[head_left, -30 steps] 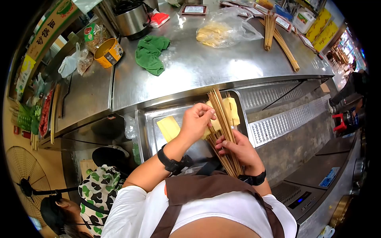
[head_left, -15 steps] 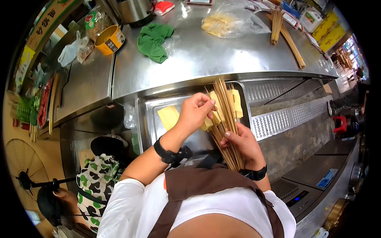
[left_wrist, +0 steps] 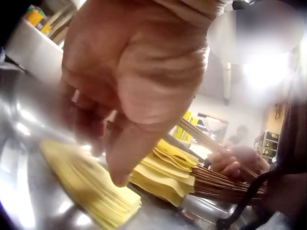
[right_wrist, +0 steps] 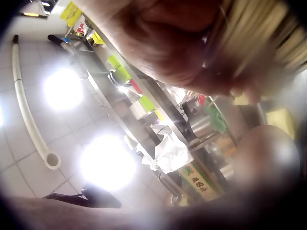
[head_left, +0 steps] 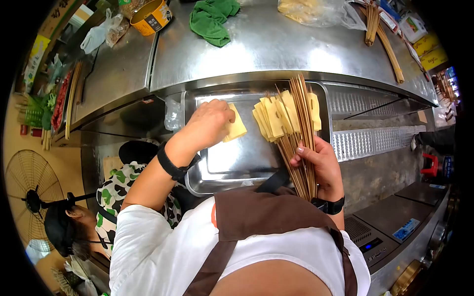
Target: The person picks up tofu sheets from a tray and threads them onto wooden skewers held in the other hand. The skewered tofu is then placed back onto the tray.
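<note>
now l hand (head_left: 210, 121) fingertips curled onto tofu stack (head_left: 238, 129), r hand (head_left: 321, 165) fingers tight round skewers (head_left: 299, 98)

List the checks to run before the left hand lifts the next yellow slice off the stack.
1. The left hand touches the slice stack in the tray: ok.
2. One slice alone separated from the stack: cannot tell, the fingers cover it.
3. The right hand grips the skewer bundle: ok.
4. The threaded slices sit on the bundle, over the tray: ok.
5. Skewer tips stick out past the threaded slices: ok.
</note>
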`<state>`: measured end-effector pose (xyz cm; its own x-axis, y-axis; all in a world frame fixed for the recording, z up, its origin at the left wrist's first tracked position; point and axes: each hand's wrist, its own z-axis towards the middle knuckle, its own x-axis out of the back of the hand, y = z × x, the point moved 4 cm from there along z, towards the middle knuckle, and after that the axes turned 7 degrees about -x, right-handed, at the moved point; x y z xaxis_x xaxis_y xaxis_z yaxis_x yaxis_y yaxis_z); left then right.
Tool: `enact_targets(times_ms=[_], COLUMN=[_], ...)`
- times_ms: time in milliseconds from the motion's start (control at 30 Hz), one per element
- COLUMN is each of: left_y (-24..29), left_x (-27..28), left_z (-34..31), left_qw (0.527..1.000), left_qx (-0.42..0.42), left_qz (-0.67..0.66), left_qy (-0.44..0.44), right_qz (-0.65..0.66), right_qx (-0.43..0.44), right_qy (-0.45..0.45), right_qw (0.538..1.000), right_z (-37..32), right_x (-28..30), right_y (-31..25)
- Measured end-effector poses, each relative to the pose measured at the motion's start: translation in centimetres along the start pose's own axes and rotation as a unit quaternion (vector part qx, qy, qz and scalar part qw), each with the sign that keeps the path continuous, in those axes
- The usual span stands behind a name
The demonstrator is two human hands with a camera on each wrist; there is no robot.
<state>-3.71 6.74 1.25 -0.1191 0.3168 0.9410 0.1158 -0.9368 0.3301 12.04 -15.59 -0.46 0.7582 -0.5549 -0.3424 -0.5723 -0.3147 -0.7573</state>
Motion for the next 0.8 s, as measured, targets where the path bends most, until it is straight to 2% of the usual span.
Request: enact_targets(times_ms=[300,500,600,700,800], left_y=[-1.0,-1.0,-1.3,-1.9,-2.1], left_x=[-1.0,-0.6,0.1,0.5,0.6], left_z=[0.8,1.3,1.2,1.0,0.8], left_qw=[0.999,0.998,0.997,0.984,0.921], left_qx=[-0.044,-0.044,0.016,0.065,0.155], left_qz=[0.008,0.007,-0.051,-0.163,-0.357], left_qy=[-0.019,-0.033,-0.064,-0.036,0.009], right_qz=[0.003,0.007,0.009,0.001,-0.008], right_qx=[0.003,0.000,0.000,0.001,0.003], right_qy=[0.005,0.004,0.008,0.009,0.008], right_qw=[1.000,1.000,1.000,1.000,1.000], right_z=[-0.1,-0.1,-0.2,-0.1,0.0], right_x=[0.0,0.1,0.1,0.1,0.3], right_y=[-0.1,-0.1,-0.2,-0.1,0.0])
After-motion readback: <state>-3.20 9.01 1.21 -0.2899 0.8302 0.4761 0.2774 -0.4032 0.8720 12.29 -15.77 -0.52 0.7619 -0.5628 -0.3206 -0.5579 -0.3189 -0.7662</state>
